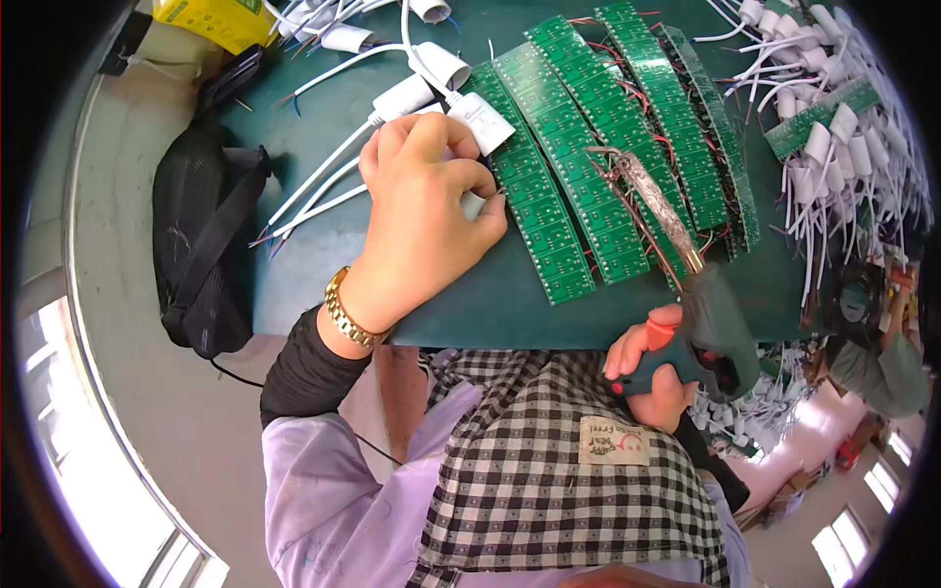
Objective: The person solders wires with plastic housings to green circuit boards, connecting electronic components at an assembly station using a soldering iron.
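Note:
My left hand (426, 201), with a gold watch (351, 309) at its wrist, is curled closed at the left edge of the circuit boards. A white plastic cable housing (480, 122) lies right against its knuckles. What the fingertips pinch is hidden beneath the hand. My right hand (652, 367) grips a dark soldering gun (720, 328) with an orange-red trigger, near the table's front edge. Its metal barrel slants up and left over the strips of green circuit board (564, 147), with the tip above them. Red and black wires show between the strips.
More white housings with cables (407, 96) lie beyond my left hand. A large heap of white cabled parts (833, 157) covers the right side. At the left are a black bag (201, 235) and a yellow box (221, 22). Another person's arm (882, 367) shows far right.

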`<action>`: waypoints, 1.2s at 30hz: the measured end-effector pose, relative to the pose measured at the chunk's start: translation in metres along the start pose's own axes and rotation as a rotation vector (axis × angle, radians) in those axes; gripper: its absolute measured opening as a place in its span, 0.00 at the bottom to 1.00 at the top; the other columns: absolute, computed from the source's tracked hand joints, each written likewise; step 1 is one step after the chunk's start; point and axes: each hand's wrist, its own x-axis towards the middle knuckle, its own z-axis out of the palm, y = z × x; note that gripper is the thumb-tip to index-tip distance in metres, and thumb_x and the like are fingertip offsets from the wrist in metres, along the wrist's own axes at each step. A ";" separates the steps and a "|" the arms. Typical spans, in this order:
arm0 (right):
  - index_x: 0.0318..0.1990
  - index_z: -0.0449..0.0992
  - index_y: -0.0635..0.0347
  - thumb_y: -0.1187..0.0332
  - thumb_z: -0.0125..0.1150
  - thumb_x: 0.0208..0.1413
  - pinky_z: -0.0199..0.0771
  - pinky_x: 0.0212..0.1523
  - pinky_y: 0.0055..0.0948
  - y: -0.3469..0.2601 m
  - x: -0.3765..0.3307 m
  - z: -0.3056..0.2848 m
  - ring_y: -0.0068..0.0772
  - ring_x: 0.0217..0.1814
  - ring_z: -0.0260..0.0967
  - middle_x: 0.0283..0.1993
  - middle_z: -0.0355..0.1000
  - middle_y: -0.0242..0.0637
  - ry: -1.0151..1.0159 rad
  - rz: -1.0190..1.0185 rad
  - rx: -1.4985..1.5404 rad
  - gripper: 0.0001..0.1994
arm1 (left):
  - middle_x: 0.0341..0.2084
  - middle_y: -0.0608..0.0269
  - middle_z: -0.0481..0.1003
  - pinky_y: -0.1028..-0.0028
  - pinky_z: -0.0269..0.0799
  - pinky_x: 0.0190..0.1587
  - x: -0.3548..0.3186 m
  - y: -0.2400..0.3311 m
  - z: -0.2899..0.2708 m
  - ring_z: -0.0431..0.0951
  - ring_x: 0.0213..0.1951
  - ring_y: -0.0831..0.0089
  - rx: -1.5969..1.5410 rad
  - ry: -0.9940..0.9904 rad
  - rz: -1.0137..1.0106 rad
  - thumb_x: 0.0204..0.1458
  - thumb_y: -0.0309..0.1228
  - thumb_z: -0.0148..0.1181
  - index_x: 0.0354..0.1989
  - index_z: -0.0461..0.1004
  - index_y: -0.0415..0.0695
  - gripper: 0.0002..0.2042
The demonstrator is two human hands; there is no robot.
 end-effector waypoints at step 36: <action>0.56 0.54 0.63 0.58 0.52 0.55 0.69 0.30 0.31 0.002 0.017 -0.043 0.32 0.27 0.64 0.25 0.64 0.40 -0.039 -0.347 0.246 0.26 | 0.37 0.61 0.73 0.70 0.68 0.39 0.130 -0.080 -0.028 0.74 0.40 0.63 0.218 -0.044 0.452 0.43 0.17 0.53 0.38 0.73 0.42 0.13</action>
